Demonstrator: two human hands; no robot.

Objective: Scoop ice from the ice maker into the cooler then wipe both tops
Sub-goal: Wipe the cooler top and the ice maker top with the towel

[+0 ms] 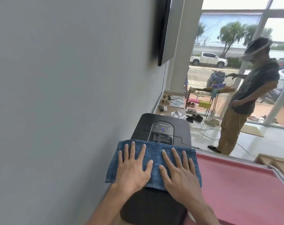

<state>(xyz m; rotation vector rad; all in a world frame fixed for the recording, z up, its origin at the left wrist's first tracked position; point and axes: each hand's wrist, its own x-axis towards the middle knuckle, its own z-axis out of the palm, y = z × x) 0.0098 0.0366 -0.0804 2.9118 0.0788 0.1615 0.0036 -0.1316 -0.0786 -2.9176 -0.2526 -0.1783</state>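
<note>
Both hands flat, fingers spread: left hand [133,169] and right hand [180,174] press the blue towel [154,156]. It lies crosswise over the black ice maker [162,127], whose long axis runs straight away along the wall.

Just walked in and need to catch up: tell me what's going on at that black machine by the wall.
A person presses both flat hands, left hand and right hand, on a blue terry towel spread across the top of the black plastic ice maker, apparently wiping it. The pink flat top to its right, probably the cooler's, has no cloth on it. Another person stands by the window.
</note>
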